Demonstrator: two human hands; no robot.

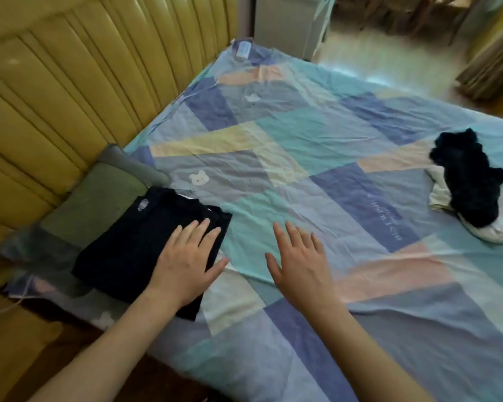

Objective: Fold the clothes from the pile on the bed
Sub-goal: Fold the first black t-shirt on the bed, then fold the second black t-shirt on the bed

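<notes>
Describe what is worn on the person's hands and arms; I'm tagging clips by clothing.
Nothing is worn that shows. The left hand and right hand are bare: no gloves, rings, watch or bracelets. Both forearms are bare to the frame's edge, so no sleeve is visible. The fingers carry no visible markings.

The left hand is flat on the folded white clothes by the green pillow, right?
Not quite: in the head view the folded clothes under the flat left hand are dark, almost black, not white. They do lie by the green pillow.
</notes>
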